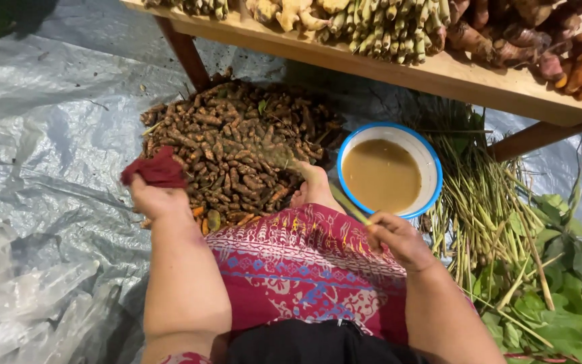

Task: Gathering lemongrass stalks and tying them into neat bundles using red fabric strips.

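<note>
My left hand (156, 197) is closed around a dark red cloth (155, 170) at the near left edge of a heap of brown turmeric roots (237, 145) on the ground. My right hand (399, 237) grips a thin green stick or brush handle (348, 203) that reaches toward the heap; its far end is blurred. A bare foot (312, 185) rests against the heap, and a red patterned skirt (304, 269) covers my lap.
A white bowl with a blue rim (432, 162) holds murky brown water right of the heap. Green stalks (483, 202) and leaves (560, 296) lie at right. A wooden shelf (479, 81) above carries roots. Grey plastic sheeting (48, 135) covers the ground.
</note>
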